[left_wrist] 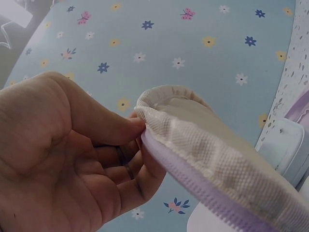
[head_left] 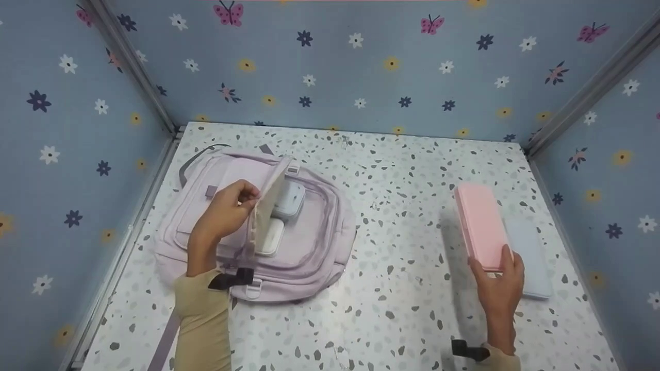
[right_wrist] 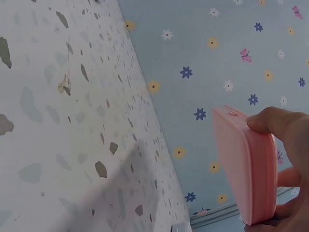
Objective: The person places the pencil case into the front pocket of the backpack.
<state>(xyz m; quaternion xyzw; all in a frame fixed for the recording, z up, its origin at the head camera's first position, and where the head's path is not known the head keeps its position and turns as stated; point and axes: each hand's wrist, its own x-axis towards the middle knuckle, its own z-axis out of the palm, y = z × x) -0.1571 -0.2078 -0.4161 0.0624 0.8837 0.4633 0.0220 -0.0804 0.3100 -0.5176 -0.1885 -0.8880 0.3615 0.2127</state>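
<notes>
A lilac backpack (head_left: 314, 242) lies on the speckled tabletop, its front pocket unzipped. My left hand (head_left: 227, 206) pinches the edge of the pocket flap (left_wrist: 193, 150) between thumb and fingers and holds it up. Inside the pocket sit a pale rounded case (head_left: 291, 200) and a white rounded item (head_left: 272, 238), both partly hidden by the flap. Over at the right, my right hand (head_left: 500, 283) grips a pink oblong case (head_left: 482, 224) by its near end. The pink case is held above the table, its shadow falling to the left.
A pale blue flat item (head_left: 533, 263) lies on the table (head_left: 397, 216) beside the pink case, partly covered by it and the right hand. Flower-patterned panels (head_left: 350, 67) with metal frame edges enclose the back and both sides. A backpack strap (head_left: 166, 340) trails toward the near left.
</notes>
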